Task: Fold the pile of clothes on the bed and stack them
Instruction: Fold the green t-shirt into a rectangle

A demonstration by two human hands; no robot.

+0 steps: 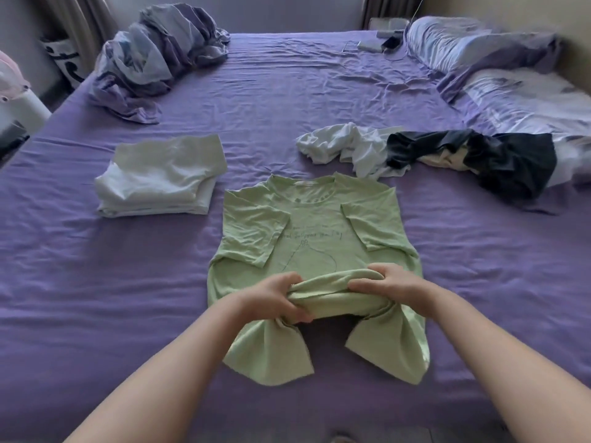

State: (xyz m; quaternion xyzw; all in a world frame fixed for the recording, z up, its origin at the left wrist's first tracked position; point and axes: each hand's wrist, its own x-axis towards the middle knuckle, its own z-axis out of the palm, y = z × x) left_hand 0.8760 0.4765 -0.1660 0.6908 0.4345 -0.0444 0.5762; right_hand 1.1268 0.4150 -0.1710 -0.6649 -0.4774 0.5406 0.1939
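A light green T-shirt (315,231) lies spread on the purple bed (96,282), collar away from me, both sleeves folded inward over its front. My left hand (275,297) and my right hand (395,287) each grip the bunched lower hem, lifted a little off the sheet near the shirt's middle. Two loose flaps of green cloth hang below my hands. A folded white stack (163,177) rests to the left of the shirt. Unfolded clothes lie at the right: a crumpled white garment (348,147) and a black garment (499,161).
A crumpled lilac duvet (156,55) is heaped at the far left of the bed. Pillows and bedding (511,81) lie along the right side. Small devices with cables (380,43) sit at the far edge. A white appliance (19,100) stands beside the bed on the left.
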